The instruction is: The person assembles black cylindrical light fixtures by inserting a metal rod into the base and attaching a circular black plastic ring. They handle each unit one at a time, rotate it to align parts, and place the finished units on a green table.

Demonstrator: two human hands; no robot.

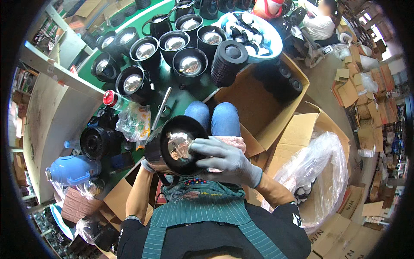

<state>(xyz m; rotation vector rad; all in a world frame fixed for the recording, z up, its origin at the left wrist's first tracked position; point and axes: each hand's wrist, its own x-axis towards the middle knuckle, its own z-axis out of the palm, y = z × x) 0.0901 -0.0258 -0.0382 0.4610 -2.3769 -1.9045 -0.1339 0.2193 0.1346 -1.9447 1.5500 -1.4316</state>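
A black jug [153,151] with a mirror-like inside is tilted in front of my lap, its round mouth facing up toward me. My right hand [226,159], in a grey glove, grips the jug's rim from the right, with its fingers over the mouth. My left hand [148,166], gloved too, holds the jug from the lower left; its fingers are mostly hidden behind the body. Just beyond the jug, a slim metal rod [161,108] stands slanted at the table's edge.
Several black jugs [189,64] with shiny insides stand on the green table [166,88]. Near them are stacked black lids [230,60] and a light blue basin [276,41] of small parts. Open cardboard boxes [297,129] stand to my right. A blue flask [75,169] lies left. Another person [319,23] sits far right.
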